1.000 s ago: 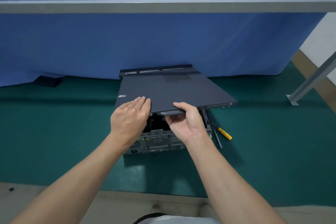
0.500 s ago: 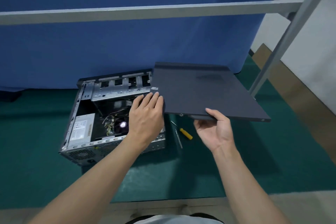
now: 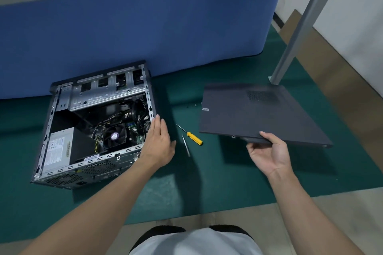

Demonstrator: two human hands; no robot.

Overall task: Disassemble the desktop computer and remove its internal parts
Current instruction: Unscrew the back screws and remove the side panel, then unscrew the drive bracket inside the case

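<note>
Head cam: my right grip clasped the near edge of the side panel, held just off the green mat, well apart from the desktop case. Left grip was released, fingers straight, at the case's right rim. Panel off = step 1 done. Not yet out: CPU fan, PSU, cables, board. Yellow screwdriver & a thinner driver lay between case & panel.

green mat | on it: open computer case, yellow screwdriver, grey screwdriver
</note>
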